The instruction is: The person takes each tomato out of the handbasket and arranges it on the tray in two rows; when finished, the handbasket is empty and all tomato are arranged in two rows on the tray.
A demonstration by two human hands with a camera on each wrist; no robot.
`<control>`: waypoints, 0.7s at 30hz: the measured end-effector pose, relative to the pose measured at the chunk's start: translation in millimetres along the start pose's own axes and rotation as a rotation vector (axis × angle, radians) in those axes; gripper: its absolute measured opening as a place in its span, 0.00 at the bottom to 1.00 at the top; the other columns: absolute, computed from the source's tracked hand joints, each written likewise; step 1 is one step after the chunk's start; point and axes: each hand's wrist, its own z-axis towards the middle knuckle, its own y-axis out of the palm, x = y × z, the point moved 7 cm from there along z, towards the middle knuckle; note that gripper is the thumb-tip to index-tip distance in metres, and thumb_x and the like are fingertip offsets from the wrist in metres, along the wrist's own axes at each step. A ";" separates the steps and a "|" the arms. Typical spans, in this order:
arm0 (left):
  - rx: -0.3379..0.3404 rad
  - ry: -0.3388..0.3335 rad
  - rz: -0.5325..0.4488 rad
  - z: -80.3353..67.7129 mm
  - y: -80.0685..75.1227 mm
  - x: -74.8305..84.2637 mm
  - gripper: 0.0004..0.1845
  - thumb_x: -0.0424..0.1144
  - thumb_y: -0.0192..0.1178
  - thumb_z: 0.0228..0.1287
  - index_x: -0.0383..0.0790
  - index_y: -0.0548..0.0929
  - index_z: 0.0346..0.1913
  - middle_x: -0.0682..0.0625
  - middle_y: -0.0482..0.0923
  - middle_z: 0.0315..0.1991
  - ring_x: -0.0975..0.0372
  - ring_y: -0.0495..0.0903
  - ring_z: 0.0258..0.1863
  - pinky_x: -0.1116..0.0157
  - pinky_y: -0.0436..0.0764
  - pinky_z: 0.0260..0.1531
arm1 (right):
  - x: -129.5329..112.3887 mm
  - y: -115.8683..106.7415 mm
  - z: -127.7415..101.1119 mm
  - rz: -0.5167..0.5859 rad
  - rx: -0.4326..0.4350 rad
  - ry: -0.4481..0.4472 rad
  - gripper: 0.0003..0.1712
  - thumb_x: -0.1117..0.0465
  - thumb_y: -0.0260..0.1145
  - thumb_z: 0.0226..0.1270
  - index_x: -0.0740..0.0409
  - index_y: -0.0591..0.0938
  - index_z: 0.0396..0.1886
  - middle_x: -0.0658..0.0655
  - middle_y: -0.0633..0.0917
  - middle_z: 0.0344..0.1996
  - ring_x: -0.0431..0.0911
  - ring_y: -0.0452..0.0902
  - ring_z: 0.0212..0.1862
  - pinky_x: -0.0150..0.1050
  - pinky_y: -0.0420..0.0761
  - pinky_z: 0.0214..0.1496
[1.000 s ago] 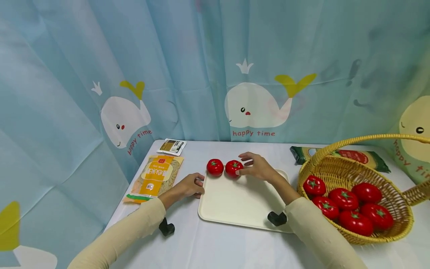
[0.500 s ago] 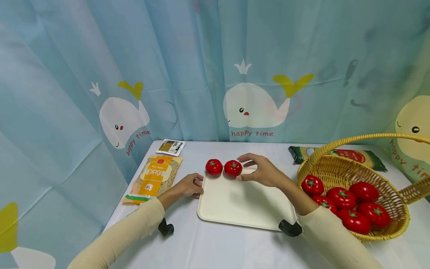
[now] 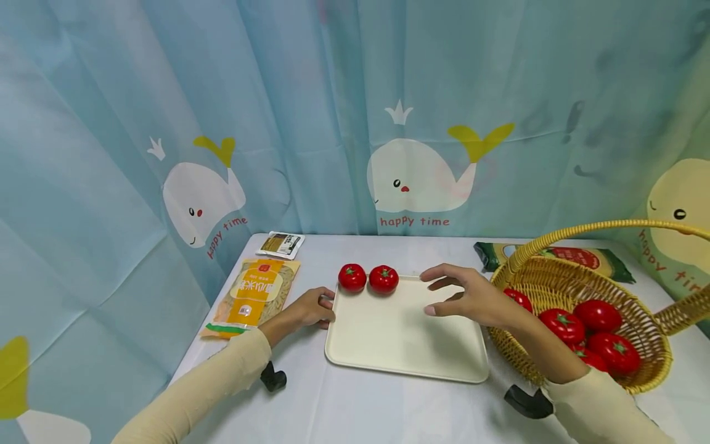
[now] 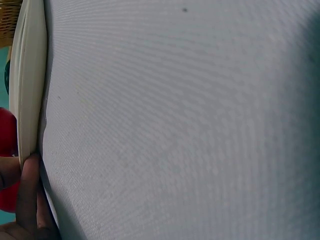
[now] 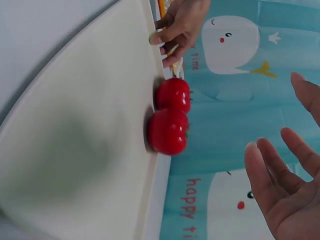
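Note:
Two red tomatoes stand side by side at the far left corner of a cream tray: the left tomato and the right tomato. My left hand pinches the tray's left rim; the left wrist view has its thumb at the rim and a finger against the side. Above the tray's right part hovers my right hand, fingers spread and nothing held. In the right wrist view both tomatoes lie apart from that hand.
A yellow wicker basket with several tomatoes stands at the right, partly behind my right forearm. Behind it lies a green packet. Left of the tray are an orange food bag and a small white packet. A whale-print curtain closes the back.
My right hand has let go of the right tomato and moved right, away from it, toward the basket. The left hand has stayed at the tray's rim.

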 end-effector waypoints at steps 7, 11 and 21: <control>0.007 -0.015 0.022 -3.2 -0.1 2.1 0.28 0.27 0.66 0.56 0.35 0.74 0.61 0.44 0.75 0.40 0.59 0.79 0.32 0.67 0.88 0.33 | 0.6 -19.9 -21.8 -0.036 0.018 0.018 0.28 0.56 0.77 0.58 0.50 0.80 0.58 0.56 0.81 0.56 0.52 0.80 0.57 0.37 0.87 0.47; 0.004 -0.014 0.016 -4.2 0.4 2.5 0.28 0.27 0.66 0.56 0.35 0.74 0.61 0.44 0.75 0.40 0.59 0.80 0.31 0.67 0.88 0.33 | 4.0 -23.7 -34.0 -0.015 -0.046 0.010 0.27 0.58 0.75 0.60 0.52 0.79 0.59 0.57 0.80 0.57 0.40 0.80 0.55 0.38 0.87 0.47; 0.003 -0.017 0.003 -3.4 -0.2 2.4 0.28 0.26 0.66 0.55 0.35 0.74 0.61 0.45 0.75 0.40 0.59 0.79 0.31 0.67 0.88 0.33 | 11.8 -41.3 -66.6 0.090 -0.256 -0.062 0.27 0.69 0.67 0.65 0.62 0.74 0.64 0.45 0.80 0.56 0.37 0.78 0.55 0.41 0.88 0.43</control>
